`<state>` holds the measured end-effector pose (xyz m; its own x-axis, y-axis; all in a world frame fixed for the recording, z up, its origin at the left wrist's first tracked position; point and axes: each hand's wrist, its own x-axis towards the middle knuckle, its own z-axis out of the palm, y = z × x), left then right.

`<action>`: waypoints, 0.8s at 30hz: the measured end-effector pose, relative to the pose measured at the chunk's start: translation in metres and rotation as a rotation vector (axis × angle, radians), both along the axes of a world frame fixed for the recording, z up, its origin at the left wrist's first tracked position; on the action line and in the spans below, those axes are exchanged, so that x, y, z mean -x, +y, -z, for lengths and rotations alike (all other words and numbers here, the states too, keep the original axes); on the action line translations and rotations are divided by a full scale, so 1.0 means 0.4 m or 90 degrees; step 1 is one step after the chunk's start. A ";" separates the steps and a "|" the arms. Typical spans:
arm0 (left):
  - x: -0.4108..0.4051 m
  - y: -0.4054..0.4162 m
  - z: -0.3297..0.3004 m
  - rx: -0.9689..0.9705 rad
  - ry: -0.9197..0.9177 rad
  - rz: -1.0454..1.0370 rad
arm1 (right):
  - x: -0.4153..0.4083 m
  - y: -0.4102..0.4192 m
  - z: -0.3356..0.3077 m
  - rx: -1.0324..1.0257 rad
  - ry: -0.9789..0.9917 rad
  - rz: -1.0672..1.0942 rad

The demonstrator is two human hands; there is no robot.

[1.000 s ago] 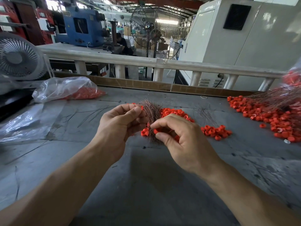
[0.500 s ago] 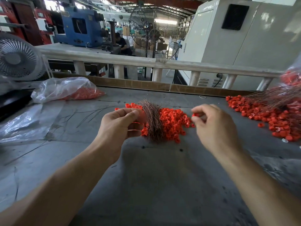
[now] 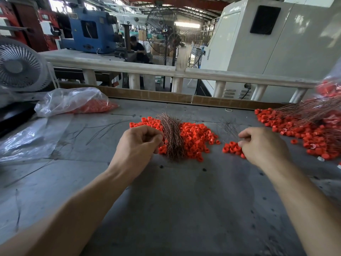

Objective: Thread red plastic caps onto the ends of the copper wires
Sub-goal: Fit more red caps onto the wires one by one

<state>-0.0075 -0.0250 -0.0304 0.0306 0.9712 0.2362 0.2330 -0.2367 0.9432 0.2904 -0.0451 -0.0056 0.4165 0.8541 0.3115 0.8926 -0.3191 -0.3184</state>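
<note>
My left hand point(image 3: 140, 143) grips a thick bundle of copper wires point(image 3: 172, 137), held upright over a pile of loose red caps point(image 3: 195, 137) in the middle of the grey table point(image 3: 175, 200). My right hand point(image 3: 263, 145) is off to the right with its fingers curled. Its fingertips pinch a red cap at the edge of a small cluster of caps point(image 3: 230, 147). A few thin wires point(image 3: 227, 126) lie just beyond that cluster.
A large heap of red caps with long copper wires point(image 3: 304, 130) covers the right side. A clear bag of red caps point(image 3: 77, 102) and empty plastic sheeting point(image 3: 27, 143) lie at the left, behind them a fan point(image 3: 18, 67). A cardboard strip point(image 3: 166, 97) lines the far edge.
My right hand left the wire bundle and swung right and down to the small cluster of caps. My left hand kept the bundle over the middle pile.
</note>
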 end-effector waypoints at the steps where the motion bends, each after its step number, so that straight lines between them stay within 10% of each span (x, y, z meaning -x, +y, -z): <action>1: 0.001 0.001 0.002 -0.011 0.024 -0.009 | 0.005 -0.001 0.000 -0.031 -0.015 -0.011; 12: 0.006 0.004 -0.003 -0.105 0.288 -0.077 | 0.191 -0.021 0.026 -0.139 0.095 -0.365; 24: -0.041 -0.010 -0.013 -0.232 0.423 -0.041 | 0.249 -0.021 0.035 -0.141 0.004 -0.422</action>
<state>0.0087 -0.0292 -0.0251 0.2252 0.8396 0.4942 0.7487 -0.4738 0.4636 0.1908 -0.0535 -0.0195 -0.1685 0.8454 0.5068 0.8745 0.3654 -0.3188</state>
